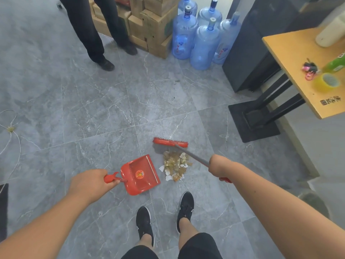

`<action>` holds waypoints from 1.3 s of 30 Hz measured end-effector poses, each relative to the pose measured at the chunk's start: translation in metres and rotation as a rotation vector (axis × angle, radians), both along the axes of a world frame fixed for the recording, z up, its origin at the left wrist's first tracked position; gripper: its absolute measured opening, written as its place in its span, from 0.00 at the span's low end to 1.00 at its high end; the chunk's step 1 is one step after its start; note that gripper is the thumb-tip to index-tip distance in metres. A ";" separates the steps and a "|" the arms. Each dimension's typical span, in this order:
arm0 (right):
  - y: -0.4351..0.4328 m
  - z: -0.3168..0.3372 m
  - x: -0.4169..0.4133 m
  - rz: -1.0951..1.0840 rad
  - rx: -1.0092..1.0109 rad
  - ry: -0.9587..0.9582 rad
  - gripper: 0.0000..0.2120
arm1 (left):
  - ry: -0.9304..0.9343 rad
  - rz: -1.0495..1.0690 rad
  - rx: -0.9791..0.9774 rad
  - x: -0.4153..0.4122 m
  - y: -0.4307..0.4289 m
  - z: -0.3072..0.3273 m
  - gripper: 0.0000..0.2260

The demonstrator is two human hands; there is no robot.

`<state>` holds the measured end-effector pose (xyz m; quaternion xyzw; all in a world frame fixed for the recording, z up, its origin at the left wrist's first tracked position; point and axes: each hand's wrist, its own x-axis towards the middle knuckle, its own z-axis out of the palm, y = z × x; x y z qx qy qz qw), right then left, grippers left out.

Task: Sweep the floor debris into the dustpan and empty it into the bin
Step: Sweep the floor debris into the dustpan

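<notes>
Two black shoes (pixel 143 221) of the wearer are shown nearest the lens, just below the red dustpan (pixel 141 174), which serves as the landmark. The dustpan is gripped by the left hand (pixel 89 184), whose fingers are clenched round its short red handle. Whether its lip is touching the grey tile floor (pixel 93 109) cannot be told. Just to the right of the dustpan, facing its open mouth, lies the debris (pixel 175 165): one loose pile of torn pale and brownish scraps. The head of the broom (pixel 170 142) rests above and to the right of the dustpan, on the far side of the pile. Its metal shaft is grasped by the right hand (pixel 218 165), also closed tight. The scraps are judged light and easily scattered, so short, gentle strokes are advised. The dustpan is judged thin, stiff and light, best held by its handle with the lip pressed flat. The broom is judged light and rigid, best taken partway along the shaft. Counted: one dustpan, one broom, one pile, and five blue water bottles (pixel 204 45) far above and to the right of the dustpan. No bin is seen.
</notes>
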<state>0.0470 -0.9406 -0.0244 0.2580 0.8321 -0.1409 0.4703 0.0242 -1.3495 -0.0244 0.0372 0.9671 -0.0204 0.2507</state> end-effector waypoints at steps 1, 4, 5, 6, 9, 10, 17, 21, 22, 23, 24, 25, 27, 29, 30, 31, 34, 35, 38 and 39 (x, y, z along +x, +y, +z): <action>-0.004 0.000 0.003 -0.027 -0.001 0.006 0.11 | -0.003 -0.010 0.009 -0.002 -0.004 -0.001 0.28; -0.019 -0.001 0.012 -0.129 -0.009 0.015 0.11 | -0.018 -0.047 0.031 -0.011 -0.015 -0.004 0.28; -0.024 -0.004 0.015 -0.162 -0.009 0.016 0.11 | -0.020 -0.062 0.034 -0.013 -0.018 -0.005 0.28; -0.031 -0.006 0.017 -0.193 -0.008 0.018 0.11 | -0.019 -0.077 0.036 -0.015 -0.022 -0.006 0.28; -0.052 -0.013 0.026 -0.287 0.008 0.037 0.10 | -0.013 -0.122 0.051 -0.025 -0.034 -0.014 0.28; -0.058 -0.017 0.030 -0.324 0.001 0.037 0.10 | -0.013 -0.137 0.059 -0.029 -0.038 -0.017 0.28; -0.100 -0.039 0.060 -0.588 -0.002 0.021 0.11 | 0.009 -0.190 0.091 -0.050 -0.049 -0.030 0.28; -0.115 -0.057 0.073 -0.835 -0.037 -0.067 0.09 | 0.028 -0.195 0.074 -0.056 -0.048 -0.039 0.28; -0.118 -0.060 0.077 -0.835 -0.040 -0.089 0.09 | 0.027 -0.192 0.070 -0.057 -0.047 -0.041 0.28; -0.122 -0.062 0.080 -0.798 -0.050 -0.077 0.11 | 0.027 -0.192 0.066 -0.058 -0.047 -0.043 0.28; -0.128 -0.062 0.083 -0.766 -0.076 -0.033 0.14 | 0.028 -0.194 0.063 -0.060 -0.047 -0.045 0.28; -0.135 -0.061 0.084 -0.790 -0.113 -0.011 0.16 | 0.031 -0.196 0.062 -0.062 -0.047 -0.047 0.28; -0.150 -0.054 0.082 -0.679 -0.130 -0.072 0.19 | 0.036 -0.197 0.061 -0.066 -0.050 -0.049 0.28; -0.162 -0.057 0.086 -0.671 -0.139 -0.103 0.16 | 0.035 -0.197 0.058 -0.070 -0.053 -0.051 0.28; -0.166 -0.062 0.089 -0.727 -0.166 -0.068 0.12 | 0.032 -0.195 0.060 -0.073 -0.054 -0.052 0.28; -0.170 -0.065 0.090 -0.672 -0.121 -0.091 0.08 | 0.030 -0.191 0.066 -0.074 -0.054 -0.054 0.28; -0.180 -0.059 0.083 -0.664 -0.121 -0.100 0.07 | 0.026 -0.183 0.077 -0.077 -0.053 -0.057 0.28; -0.180 -0.058 0.081 -0.646 -0.148 -0.057 0.10 | 0.022 -0.185 0.071 -0.078 -0.051 -0.056 0.28; -0.182 -0.054 0.073 -0.592 -0.196 -0.044 0.12 | 0.005 -0.206 0.047 -0.080 -0.048 -0.056 0.27; -0.184 -0.052 0.070 -0.596 -0.196 -0.075 0.10 | -0.003 -0.210 0.041 -0.081 -0.047 -0.056 0.27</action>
